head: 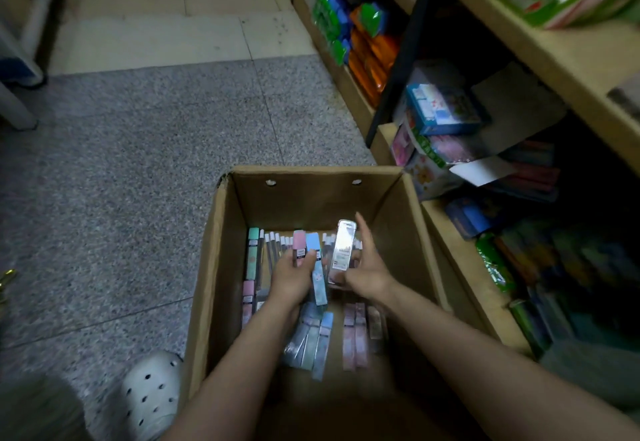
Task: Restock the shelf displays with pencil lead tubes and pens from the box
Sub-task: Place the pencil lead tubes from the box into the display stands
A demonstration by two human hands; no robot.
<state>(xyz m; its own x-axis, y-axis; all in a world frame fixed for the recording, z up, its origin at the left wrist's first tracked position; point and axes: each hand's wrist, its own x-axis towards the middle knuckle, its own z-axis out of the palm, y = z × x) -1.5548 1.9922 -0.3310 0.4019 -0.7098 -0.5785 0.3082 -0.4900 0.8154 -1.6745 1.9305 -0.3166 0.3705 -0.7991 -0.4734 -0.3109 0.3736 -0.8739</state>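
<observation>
An open cardboard box stands on the floor in front of me, its bottom covered with pastel pencil lead tubes and pens. Both my hands are inside it. My left hand grips a pink-capped tube and a blue-capped tube together. My right hand holds a clear, shiny tube upright between thumb and palm, with the index finger stretched upward. The two hands are close together, almost touching.
Wooden shelves run along the right, packed with coloured stationery packs and boxes. A black upright post stands beside the box. Grey speckled floor lies to the left. My white clog sits at the box's near left corner.
</observation>
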